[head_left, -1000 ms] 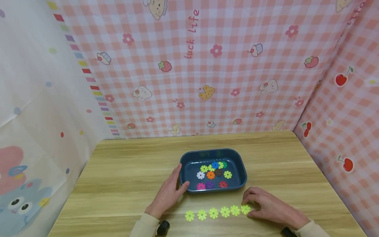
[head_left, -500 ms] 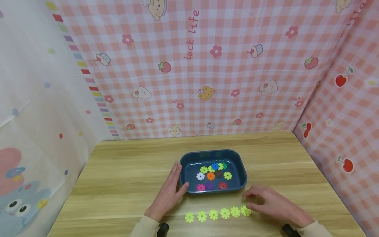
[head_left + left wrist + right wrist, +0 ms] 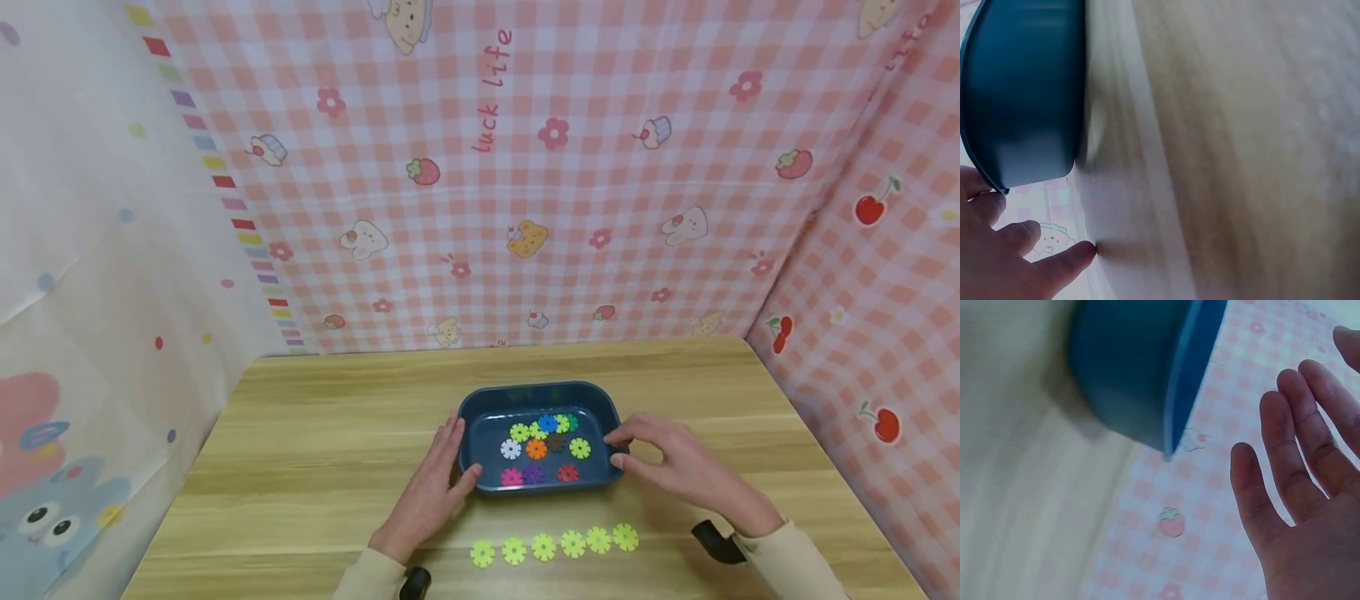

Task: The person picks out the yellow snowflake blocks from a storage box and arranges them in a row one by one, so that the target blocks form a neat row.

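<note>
In the head view a dark blue tray [image 3: 542, 490] stands on the table, holding several notched snowflake discs: an orange disc [image 3: 536, 449], a white disc [image 3: 511, 449], a red disc [image 3: 567, 472] and other colors. My left hand [image 3: 426, 492] rests against the tray's left side with extended fingers, its thumb at the front left corner. My right hand [image 3: 686, 462] is at the tray's right rim, thumb and index finger apart; the right wrist view shows its fingers spread, holding nothing. Several yellow-green discs [image 3: 543, 547] form a row in front of the tray.
The wood-grain table [image 3: 337, 417] extends to both sides of the tray. A pink checked cloth [image 3: 450, 208] hangs behind it, with a white cloth [image 3: 187, 292] at left and another checked cloth [image 3: 862, 333] at right.
My right hand has let go of the disc at the row's right end, and moved up and away to the tray's right rim. My left hand has stayed at the tray.
</note>
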A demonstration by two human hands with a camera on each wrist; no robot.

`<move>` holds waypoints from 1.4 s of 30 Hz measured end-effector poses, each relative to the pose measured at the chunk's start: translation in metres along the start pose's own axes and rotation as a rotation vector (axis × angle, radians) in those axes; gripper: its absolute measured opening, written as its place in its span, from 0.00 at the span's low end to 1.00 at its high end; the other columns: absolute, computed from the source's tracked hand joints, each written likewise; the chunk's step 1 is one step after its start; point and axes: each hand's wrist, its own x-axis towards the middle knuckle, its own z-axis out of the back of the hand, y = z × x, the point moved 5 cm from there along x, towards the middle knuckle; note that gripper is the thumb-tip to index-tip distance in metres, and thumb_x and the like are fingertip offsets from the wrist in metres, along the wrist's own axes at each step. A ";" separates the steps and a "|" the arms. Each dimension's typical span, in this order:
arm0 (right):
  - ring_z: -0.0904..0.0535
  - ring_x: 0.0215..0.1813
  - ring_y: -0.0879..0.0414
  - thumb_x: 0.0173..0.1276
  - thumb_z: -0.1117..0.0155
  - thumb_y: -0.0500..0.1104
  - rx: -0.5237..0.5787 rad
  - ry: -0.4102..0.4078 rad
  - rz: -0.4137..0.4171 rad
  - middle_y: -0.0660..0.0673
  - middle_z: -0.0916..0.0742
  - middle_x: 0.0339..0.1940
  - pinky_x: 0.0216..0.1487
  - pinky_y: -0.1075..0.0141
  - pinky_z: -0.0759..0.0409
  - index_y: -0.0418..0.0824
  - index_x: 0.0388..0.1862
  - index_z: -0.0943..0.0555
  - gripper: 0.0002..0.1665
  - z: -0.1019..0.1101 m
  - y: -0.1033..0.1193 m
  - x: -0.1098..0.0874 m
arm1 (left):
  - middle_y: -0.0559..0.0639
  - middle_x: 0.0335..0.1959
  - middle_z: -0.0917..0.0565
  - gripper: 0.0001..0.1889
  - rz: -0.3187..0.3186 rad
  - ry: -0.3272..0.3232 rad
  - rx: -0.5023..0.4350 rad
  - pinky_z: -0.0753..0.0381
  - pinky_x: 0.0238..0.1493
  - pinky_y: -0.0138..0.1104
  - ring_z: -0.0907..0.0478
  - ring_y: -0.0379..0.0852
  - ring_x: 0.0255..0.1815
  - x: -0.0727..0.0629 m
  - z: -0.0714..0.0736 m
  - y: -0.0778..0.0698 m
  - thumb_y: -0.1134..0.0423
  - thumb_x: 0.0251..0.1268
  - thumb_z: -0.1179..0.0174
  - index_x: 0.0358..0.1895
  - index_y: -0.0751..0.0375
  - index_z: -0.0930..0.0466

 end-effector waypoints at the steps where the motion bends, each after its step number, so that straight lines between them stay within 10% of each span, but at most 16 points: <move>1: 0.16 0.48 0.61 0.71 0.28 0.44 -0.010 -0.003 0.001 0.60 0.13 0.46 0.49 0.60 0.14 0.55 0.51 0.13 0.11 0.001 0.001 0.004 | 0.52 0.86 0.54 0.40 0.000 0.002 0.001 0.44 0.79 0.56 0.53 0.61 0.84 0.000 0.000 0.000 0.47 0.80 0.44 0.85 0.58 0.51; 42: 0.18 0.58 0.50 0.76 0.33 0.53 -0.069 0.297 0.005 0.51 0.14 0.56 0.61 0.51 0.18 0.47 0.57 0.14 0.17 -0.043 0.009 0.121 | 0.52 0.86 0.53 0.40 0.008 -0.002 0.013 0.42 0.79 0.54 0.51 0.55 0.84 0.000 0.000 -0.001 0.47 0.79 0.44 0.84 0.59 0.50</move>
